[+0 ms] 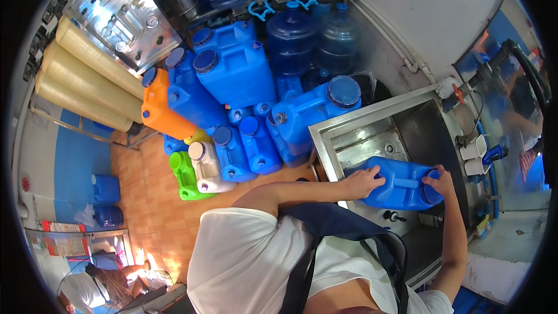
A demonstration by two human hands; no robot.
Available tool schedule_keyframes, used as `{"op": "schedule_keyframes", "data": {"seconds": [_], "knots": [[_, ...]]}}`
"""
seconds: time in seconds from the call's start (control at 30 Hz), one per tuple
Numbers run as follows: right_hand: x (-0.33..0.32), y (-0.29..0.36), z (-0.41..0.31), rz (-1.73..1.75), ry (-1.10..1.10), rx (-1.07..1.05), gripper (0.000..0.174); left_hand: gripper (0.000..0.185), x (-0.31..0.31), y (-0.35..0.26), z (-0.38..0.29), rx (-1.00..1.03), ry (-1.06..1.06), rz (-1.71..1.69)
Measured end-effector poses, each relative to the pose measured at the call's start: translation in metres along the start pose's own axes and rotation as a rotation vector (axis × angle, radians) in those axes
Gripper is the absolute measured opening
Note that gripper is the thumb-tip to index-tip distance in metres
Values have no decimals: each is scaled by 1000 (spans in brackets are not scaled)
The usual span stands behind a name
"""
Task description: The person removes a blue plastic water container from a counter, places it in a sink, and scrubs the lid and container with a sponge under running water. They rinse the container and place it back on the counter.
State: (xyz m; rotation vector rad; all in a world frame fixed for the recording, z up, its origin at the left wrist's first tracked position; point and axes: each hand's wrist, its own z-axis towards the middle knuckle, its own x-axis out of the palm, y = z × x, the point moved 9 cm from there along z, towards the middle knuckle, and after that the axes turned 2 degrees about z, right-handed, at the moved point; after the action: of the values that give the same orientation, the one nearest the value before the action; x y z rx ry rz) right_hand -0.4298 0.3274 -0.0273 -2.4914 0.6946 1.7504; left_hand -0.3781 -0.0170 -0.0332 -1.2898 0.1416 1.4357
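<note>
A blue plastic water jug with a moulded handle stands in the stainless steel sink, close in front of me. My right hand grips the wide blue screw cap at the jug's right end, thumb on the near side of its rim. Fingers of my left hand are pinched at the jug's other end, around the spot of its small vent cap, which they mostly hide. The jug's underside is out of sight.
Several blue jugs, an orange jug, a white jug and a green jug crowd the tiled floor left of the sink. A red-handled valve is mounted beyond the sink. A person is at lower left.
</note>
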Motion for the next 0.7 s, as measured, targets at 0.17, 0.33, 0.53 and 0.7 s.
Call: {"op": "schedule_keyframes", "data": {"seconds": [0.17,0.33,0.53,0.7], "knots": [[10,14,-11,-78,36,-53,108,39,7,-5,3,22,56,0],[7,-14,-33,-4,-145,464,127,33,8,32,40,-33,90,-70],[10,14,-55,-19,-82,141,126,34,-3,96,100,-514,129,-184],[19,22,-84,-39,-4,148,130,40,2,89,119,-453,276,-43]]}}
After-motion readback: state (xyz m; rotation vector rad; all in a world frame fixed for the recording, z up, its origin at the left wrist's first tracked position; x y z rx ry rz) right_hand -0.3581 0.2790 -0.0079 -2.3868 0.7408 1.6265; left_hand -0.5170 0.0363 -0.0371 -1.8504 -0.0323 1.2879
